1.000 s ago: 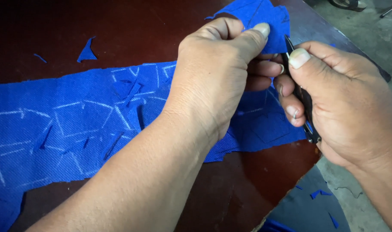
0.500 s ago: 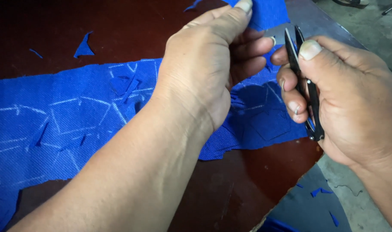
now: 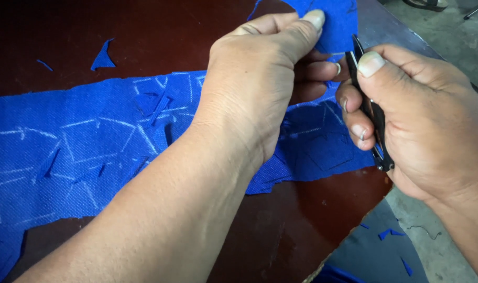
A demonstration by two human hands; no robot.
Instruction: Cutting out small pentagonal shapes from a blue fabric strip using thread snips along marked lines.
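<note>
A long sheet of blue non-woven fabric [image 3: 82,152] with white chalk lines and several slits lies across a dark red table [image 3: 144,31]. My left hand [image 3: 260,89] pinches the fabric's far right end between thumb and fingers and lifts it slightly. My right hand [image 3: 417,120] grips small black thread snips [image 3: 372,115], their blades pointing up toward the lifted fabric, just beside my left fingertips.
Small blue scraps [image 3: 102,55] lie on the table at the upper left. More blue offcuts [image 3: 386,233] sit on the grey concrete floor [image 3: 448,31] below the table's right edge [image 3: 354,230].
My left hand has shifted its pinch on the fabric end, and the snips in my right hand have moved up closer to the lifted edge.
</note>
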